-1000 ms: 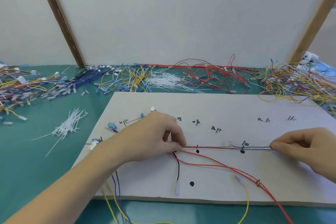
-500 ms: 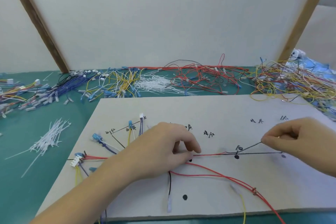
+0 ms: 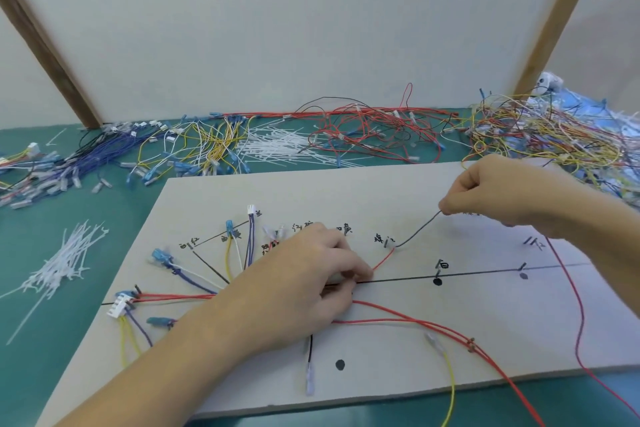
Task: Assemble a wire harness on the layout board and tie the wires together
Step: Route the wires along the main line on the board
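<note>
The pale layout board (image 3: 398,191) lies on the green table, drawn with black lines, dots and handwritten labels. My left hand (image 3: 301,281) presses a bundle of wires onto the board's main line, pinching a red wire (image 3: 382,262) at the fingertips. That red wire joins a grey wire (image 3: 417,230), whose far end my right hand (image 3: 495,194) pinches and holds lifted above the board. Blue, white, yellow and red wires with connectors (image 3: 119,303) fan out to the left of my left hand. More red wires (image 3: 433,324) trail to the front right.
Loose white cable ties (image 3: 59,270) lie left of the board, more (image 3: 277,146) behind it. Piles of blue, yellow and red wires (image 3: 374,128) line the back of the table; a tangled heap (image 3: 561,139) sits at the right. A white panel rises behind.
My right hand has lifted the grey wire's end up and away from the board's main line, towards the back. My left hand stays pressed on the bundle. The camera view has shifted.
</note>
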Available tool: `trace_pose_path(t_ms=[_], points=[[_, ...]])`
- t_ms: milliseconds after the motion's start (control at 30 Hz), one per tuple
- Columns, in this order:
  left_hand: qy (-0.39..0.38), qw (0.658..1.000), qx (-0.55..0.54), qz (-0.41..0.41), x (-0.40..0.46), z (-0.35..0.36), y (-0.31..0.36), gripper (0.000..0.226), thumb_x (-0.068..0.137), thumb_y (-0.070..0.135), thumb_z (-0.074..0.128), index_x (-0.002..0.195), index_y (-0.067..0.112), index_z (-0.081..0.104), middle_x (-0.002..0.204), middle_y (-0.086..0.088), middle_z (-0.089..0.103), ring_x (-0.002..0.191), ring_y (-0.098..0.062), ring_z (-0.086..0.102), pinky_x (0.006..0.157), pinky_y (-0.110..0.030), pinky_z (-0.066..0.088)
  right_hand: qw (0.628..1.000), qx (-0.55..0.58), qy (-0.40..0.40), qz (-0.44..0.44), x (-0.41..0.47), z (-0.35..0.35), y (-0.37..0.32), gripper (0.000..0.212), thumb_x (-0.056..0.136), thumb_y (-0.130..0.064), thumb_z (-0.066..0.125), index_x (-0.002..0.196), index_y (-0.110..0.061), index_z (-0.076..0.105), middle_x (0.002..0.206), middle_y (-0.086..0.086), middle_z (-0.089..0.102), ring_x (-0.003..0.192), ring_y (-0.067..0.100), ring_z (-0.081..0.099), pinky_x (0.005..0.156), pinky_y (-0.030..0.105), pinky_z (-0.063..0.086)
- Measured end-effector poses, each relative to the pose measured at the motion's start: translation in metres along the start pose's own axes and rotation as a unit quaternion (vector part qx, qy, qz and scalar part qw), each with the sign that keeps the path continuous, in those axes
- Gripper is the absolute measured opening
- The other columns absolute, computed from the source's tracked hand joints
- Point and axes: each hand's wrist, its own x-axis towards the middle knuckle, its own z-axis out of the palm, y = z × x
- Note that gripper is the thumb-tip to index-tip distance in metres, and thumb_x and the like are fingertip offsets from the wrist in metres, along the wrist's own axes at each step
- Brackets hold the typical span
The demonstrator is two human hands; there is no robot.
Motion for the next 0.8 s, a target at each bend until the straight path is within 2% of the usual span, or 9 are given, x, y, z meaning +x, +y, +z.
trace_pose_path(t_ms=[133,200,267,333,400,467,533,667,800], points=[[-0.010,1.000,0.022,0.011,0.000,0.001,0.002,0.044,0.099,0.019,0.055,0.138,0.039,0.061,0.105,0.014,0.056,0.103,-0.010,0.047,0.092,-0.025,0.040,0.999,0.018,-0.021,0.015,0.004,-0.004,0.005,0.020,0.081,-0.039,0.078,0.070,-0.023,0.074,0.048,-0.007,0.044,0.038,0.016,0.037,0.048,0.023,0.027],[-0.018,0.998,0.051,0.016,0.002,0.002,0.003,0.048,0.098,0.020,0.052,0.141,0.042,0.057,0.106,0.013,0.052,0.104,-0.011,0.046,0.089,-0.024,0.039,0.998,0.044,-0.050,0.013,0.005,-0.008,0.008,0.021,0.083,-0.035,0.078,0.069,-0.020,0.075,0.055,-0.002,0.044,0.045,0.017,0.038,0.048,0.028,0.030],[-0.020,0.997,0.076,0.018,0.004,0.003,0.004,0.047,0.097,0.023,0.050,0.139,0.041,0.057,0.106,0.012,0.049,0.104,-0.012,0.044,0.083,-0.021,0.033,0.987,0.133,-0.088,-0.005,0.005,-0.006,0.008,0.027,0.091,-0.027,0.072,0.066,-0.016,0.074,0.062,0.000,0.056,0.048,0.014,0.045,0.045,0.025,0.038],[-0.021,0.996,0.083,0.019,0.004,0.003,0.005,0.045,0.096,0.024,0.048,0.137,0.039,0.057,0.105,0.012,0.047,0.102,-0.011,0.043,0.081,-0.020,0.029,0.953,0.270,-0.135,-0.024,0.002,0.003,0.003,0.024,0.101,-0.023,0.062,0.081,-0.014,0.073,0.087,0.004,0.076,0.060,0.012,0.063,0.047,0.023,0.048],[-0.022,0.996,0.083,0.023,0.004,0.003,0.004,0.043,0.095,0.024,0.048,0.134,0.038,0.058,0.104,0.012,0.047,0.101,-0.011,0.042,0.082,-0.020,0.030,0.901,0.393,-0.177,-0.055,-0.001,0.015,0.000,0.024,0.107,-0.024,0.051,0.095,-0.008,0.065,0.113,0.013,0.077,0.091,0.021,0.076,0.056,0.029,0.059],[-0.022,0.996,0.081,0.024,0.004,0.003,0.003,0.042,0.095,0.024,0.047,0.133,0.037,0.059,0.104,0.012,0.047,0.100,-0.011,0.042,0.084,-0.021,0.033,0.852,0.466,-0.216,-0.100,-0.005,0.027,-0.001,0.025,0.109,-0.028,0.045,0.097,-0.009,0.056,0.122,0.021,0.073,0.110,0.035,0.073,0.066,0.039,0.064],[-0.023,0.996,0.084,0.021,0.004,0.003,0.002,0.042,0.095,0.025,0.047,0.133,0.037,0.059,0.105,0.012,0.048,0.101,-0.012,0.043,0.084,-0.023,0.036,0.833,0.481,-0.240,-0.133,-0.009,0.036,-0.002,0.025,0.107,-0.035,0.045,0.099,-0.011,0.050,0.122,0.024,0.072,0.113,0.040,0.071,0.070,0.041,0.065],[-0.029,0.995,0.090,0.019,0.005,0.004,0.003,0.042,0.095,0.027,0.046,0.133,0.038,0.059,0.106,0.012,0.047,0.102,-0.012,0.043,0.083,-0.024,0.035,0.890,0.411,-0.163,-0.111,-0.010,0.047,-0.009,0.025,0.111,-0.036,0.040,0.104,-0.013,0.048,0.102,0.022,0.077,0.097,0.038,0.076,0.064,0.042,0.065],[-0.029,0.995,0.095,0.023,0.005,0.004,0.003,0.041,0.095,0.028,0.043,0.132,0.039,0.057,0.104,0.014,0.045,0.101,-0.012,0.043,0.085,-0.028,0.042,0.902,0.408,-0.134,-0.047,-0.009,0.045,-0.019,0.025,0.112,-0.032,0.038,0.108,-0.011,0.051,0.093,0.020,0.079,0.085,0.034,0.078,0.050,0.035,0.061]])
